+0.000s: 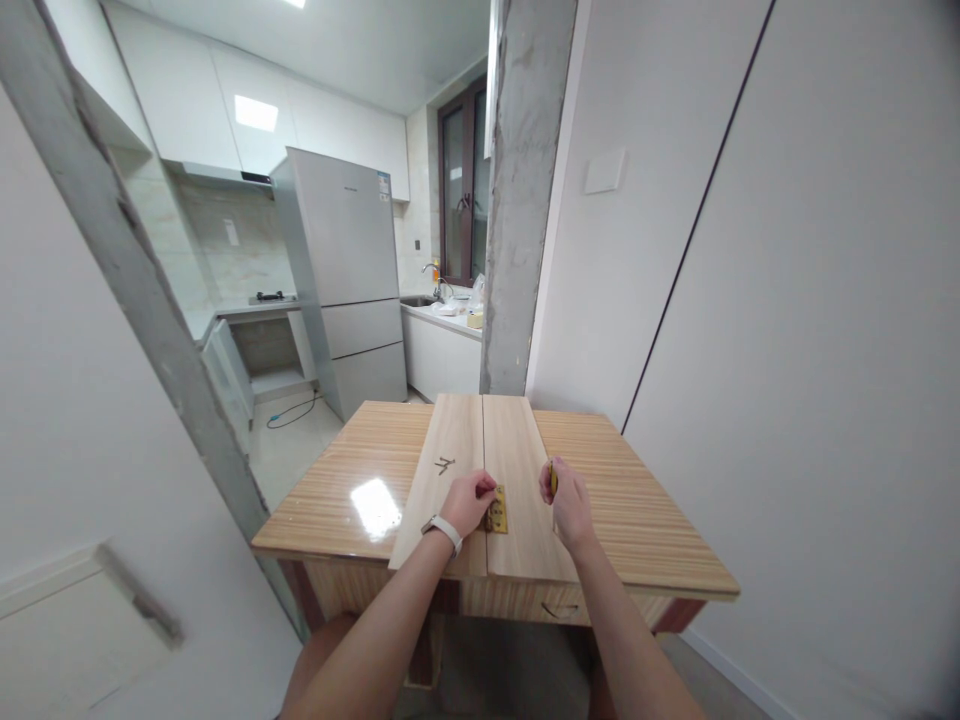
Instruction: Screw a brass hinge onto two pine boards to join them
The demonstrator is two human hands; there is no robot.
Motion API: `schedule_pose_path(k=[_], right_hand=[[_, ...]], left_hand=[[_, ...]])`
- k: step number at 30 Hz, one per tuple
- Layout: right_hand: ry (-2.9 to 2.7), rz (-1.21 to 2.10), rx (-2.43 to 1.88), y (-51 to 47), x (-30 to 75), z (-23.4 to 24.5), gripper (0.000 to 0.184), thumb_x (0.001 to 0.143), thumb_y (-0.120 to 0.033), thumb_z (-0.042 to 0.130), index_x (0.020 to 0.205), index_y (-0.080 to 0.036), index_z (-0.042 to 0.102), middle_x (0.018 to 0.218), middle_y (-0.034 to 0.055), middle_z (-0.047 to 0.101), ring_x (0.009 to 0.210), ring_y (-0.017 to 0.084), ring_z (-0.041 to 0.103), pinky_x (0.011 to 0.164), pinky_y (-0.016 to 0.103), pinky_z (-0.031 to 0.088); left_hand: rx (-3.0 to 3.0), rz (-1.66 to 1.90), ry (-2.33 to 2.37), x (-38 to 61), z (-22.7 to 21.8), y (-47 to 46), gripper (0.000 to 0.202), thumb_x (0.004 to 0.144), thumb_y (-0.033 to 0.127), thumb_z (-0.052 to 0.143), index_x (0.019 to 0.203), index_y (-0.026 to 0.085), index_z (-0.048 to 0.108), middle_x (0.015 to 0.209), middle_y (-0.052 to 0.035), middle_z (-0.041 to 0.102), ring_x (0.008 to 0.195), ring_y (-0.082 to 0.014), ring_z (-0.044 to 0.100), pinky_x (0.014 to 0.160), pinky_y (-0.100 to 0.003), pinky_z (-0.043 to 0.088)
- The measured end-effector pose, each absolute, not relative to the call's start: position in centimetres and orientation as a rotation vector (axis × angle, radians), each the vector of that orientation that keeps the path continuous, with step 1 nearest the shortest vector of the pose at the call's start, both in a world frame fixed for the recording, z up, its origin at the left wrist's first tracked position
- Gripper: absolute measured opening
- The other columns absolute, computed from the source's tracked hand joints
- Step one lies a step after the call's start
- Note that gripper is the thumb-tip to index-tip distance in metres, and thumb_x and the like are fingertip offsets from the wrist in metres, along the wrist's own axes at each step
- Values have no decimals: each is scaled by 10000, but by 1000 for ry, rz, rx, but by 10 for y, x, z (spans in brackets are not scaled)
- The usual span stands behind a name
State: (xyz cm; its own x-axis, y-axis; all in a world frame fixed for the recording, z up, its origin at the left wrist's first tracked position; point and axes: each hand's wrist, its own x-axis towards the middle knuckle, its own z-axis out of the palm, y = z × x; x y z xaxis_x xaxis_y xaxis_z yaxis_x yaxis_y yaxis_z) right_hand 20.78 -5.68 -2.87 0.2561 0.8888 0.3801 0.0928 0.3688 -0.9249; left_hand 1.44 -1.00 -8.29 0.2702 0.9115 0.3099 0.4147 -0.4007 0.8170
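Glossy striped wooden table (360, 470) up front, ceiling glare bouncing off its top; plain white wall (825, 300) close on the right; rough grey concrete pillar (525, 200) dead ahead; beyond it a kitchen: tall silver fridge (349, 270), white upper cabinets (225, 100), dark-framed window (461, 190) above a white sink counter (442, 345); pale floor (289, 440).

Two pale wooden boards (457, 440) lie side by side on the shiny striped wooden table (360, 480). A small gold metal hinge (498, 512) sits across the gap between them. The left hand (469, 500) (white band on its wrist) presses curled fingers on the hinge's 9 o'clock side. At the hinge's 3 o'clock, the right hand (568, 505) pinches a small yellow thing (553, 478), too small to tell what.
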Motion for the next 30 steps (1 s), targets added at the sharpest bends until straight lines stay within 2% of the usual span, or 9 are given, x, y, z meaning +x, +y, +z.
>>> schedule_pose_path(k=[15,25,30], right_hand=[[-1172,716,-1047,-59,205,-25,525,968,-544,433,559,-222,503,496,-23,438,496,134,393,508,290,324],[-1026,934,-782,-38,181,26,349,873,-473,439,603,-252,444,497,-21,394,446,135,352,433,287,292],[-957,1044,-707,-26,160,30,318,853,-418,418,585,-247,402,507,-37,353,435,116,311,431,277,256]], left_hand=[[2102,1064,1239,20,-89,-11,73,832,143,663,831,208,695,881,-41,739,879,-188,671,829,-307,513],[2025,1062,1219,20,-91,-11,68,814,141,683,848,190,714,883,-43,736,842,-176,659,800,-290,510],[2071,1042,1236,19,-86,-16,93,811,128,693,863,198,726,888,-45,735,889,-200,640,826,-312,498]])
